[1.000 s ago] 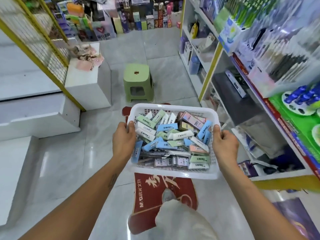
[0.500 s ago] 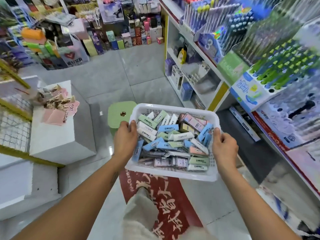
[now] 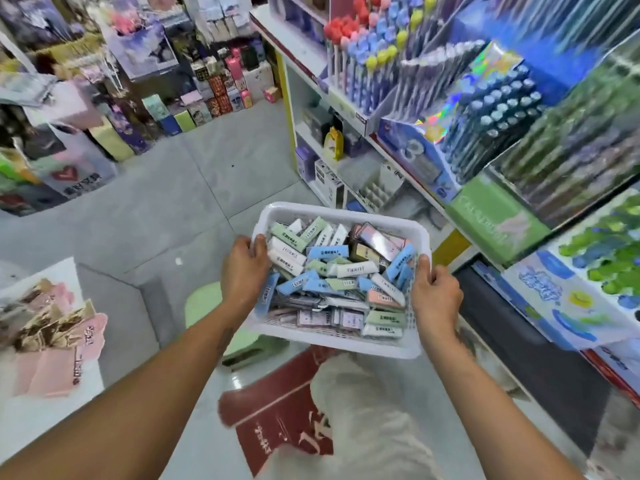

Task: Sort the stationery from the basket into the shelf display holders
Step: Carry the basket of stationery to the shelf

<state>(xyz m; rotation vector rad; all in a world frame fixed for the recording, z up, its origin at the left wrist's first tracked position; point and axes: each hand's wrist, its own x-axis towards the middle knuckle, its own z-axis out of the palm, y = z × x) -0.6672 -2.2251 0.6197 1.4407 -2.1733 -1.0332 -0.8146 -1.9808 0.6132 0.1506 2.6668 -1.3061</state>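
I carry a white plastic basket [image 3: 346, 213] in front of me, held level at waist height. It is filled with several small wrapped stationery packs [image 3: 332, 271] in green, blue, white and pink. My left hand [image 3: 242, 271] grips the basket's left rim, thumb inside. My right hand [image 3: 434, 296] grips the right rim the same way. On the right runs the shelf [image 3: 457, 244] with tiered display holders [image 3: 495, 223] full of pens.
A green plastic stool [image 3: 204, 306] stands on the floor under my left forearm. A red floor mat [image 3: 277, 410] lies below the basket. A white counter [image 3: 20, 410] with pink items is at the left. Boxed goods line the far wall.
The view has swung up and to the right toward the pen shelf. The basket has stayed in both hands and the stool now lies beneath my left arm.
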